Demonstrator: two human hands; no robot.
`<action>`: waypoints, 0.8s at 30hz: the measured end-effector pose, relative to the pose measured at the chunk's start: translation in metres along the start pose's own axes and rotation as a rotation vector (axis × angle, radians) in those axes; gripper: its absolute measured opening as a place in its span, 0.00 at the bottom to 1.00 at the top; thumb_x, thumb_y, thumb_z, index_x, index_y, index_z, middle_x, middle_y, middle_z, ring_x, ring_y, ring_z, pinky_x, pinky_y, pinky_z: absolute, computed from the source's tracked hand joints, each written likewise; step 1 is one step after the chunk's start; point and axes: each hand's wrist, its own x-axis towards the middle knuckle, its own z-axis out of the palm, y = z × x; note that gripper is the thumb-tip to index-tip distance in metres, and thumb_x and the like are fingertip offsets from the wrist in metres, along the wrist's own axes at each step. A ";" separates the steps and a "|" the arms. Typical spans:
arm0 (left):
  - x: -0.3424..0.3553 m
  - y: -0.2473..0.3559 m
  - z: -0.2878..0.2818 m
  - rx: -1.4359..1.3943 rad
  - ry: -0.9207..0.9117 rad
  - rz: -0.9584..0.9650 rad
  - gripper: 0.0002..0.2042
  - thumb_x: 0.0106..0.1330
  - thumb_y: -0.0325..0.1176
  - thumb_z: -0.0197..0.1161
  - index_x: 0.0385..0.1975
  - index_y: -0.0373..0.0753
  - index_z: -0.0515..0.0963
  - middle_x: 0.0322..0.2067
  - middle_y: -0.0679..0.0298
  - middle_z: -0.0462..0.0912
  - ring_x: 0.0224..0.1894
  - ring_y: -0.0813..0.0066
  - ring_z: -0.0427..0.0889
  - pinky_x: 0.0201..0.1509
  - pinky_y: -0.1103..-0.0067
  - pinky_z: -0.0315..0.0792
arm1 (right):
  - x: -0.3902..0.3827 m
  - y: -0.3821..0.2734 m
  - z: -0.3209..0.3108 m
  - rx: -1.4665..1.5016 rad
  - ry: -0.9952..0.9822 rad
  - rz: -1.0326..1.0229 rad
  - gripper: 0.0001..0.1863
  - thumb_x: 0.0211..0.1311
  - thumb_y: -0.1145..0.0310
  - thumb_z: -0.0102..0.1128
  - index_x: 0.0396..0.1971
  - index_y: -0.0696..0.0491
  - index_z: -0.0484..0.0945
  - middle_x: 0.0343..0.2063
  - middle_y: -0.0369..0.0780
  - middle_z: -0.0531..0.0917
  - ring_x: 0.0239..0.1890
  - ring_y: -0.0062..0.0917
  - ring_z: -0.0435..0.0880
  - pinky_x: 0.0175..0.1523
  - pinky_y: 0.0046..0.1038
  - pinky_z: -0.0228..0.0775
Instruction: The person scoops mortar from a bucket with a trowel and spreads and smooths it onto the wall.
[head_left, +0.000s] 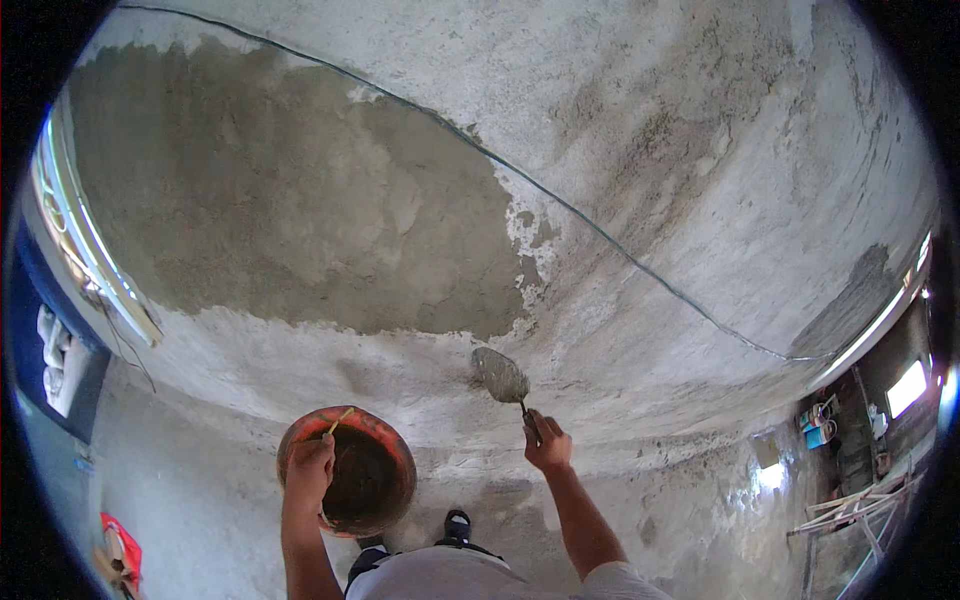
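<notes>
My left hand (pixel 310 465) is closed on the thin handle of an orange bucket (pixel 395 450), whose dark, mortar-stained inside shows. My right hand (pixel 548 442) grips the handle of a trowel (pixel 500 375), its grey-smeared blade close to the wall (pixel 640 130) or against it; I cannot tell which. Above and left of the blade, a large patch of darker grey plaster (pixel 290 190) with ragged edges covers part of the pale, rough wall.
A wire (pixel 600 228) runs diagonally across the wall. My feet (pixel 457 525) stand on a grey floor (pixel 200 520). A red item (pixel 120 545) lies at lower left. Wooden poles or frames (pixel 855 505) and a bright window (pixel 905 390) are at the right; a blue-framed opening (pixel 35 300) is at far left.
</notes>
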 end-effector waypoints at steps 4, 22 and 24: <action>0.002 0.006 0.004 0.022 0.006 -0.015 0.24 0.75 0.43 0.55 0.13 0.44 0.65 0.11 0.73 0.62 0.12 0.81 0.61 0.19 0.78 0.53 | 0.017 -0.015 -0.008 0.192 0.224 -0.031 0.21 0.60 0.69 0.65 0.54 0.49 0.79 0.33 0.42 0.85 0.31 0.41 0.87 0.32 0.38 0.80; 0.020 -0.003 0.008 -0.256 -0.112 0.108 0.15 0.75 0.43 0.57 0.24 0.45 0.75 0.18 0.76 0.67 0.20 0.85 0.64 0.24 0.82 0.56 | -0.103 -0.077 0.001 0.541 -0.266 0.576 0.19 0.57 0.72 0.74 0.46 0.58 0.77 0.26 0.34 0.80 0.27 0.18 0.79 0.32 0.26 0.74; 0.015 0.019 0.016 -0.247 -0.101 0.084 0.17 0.75 0.44 0.57 0.24 0.43 0.75 0.18 0.76 0.67 0.21 0.84 0.64 0.25 0.82 0.57 | -0.063 -0.111 -0.054 0.760 -0.547 0.597 0.25 0.52 0.70 0.79 0.49 0.58 0.79 0.27 0.36 0.80 0.28 0.19 0.80 0.34 0.26 0.76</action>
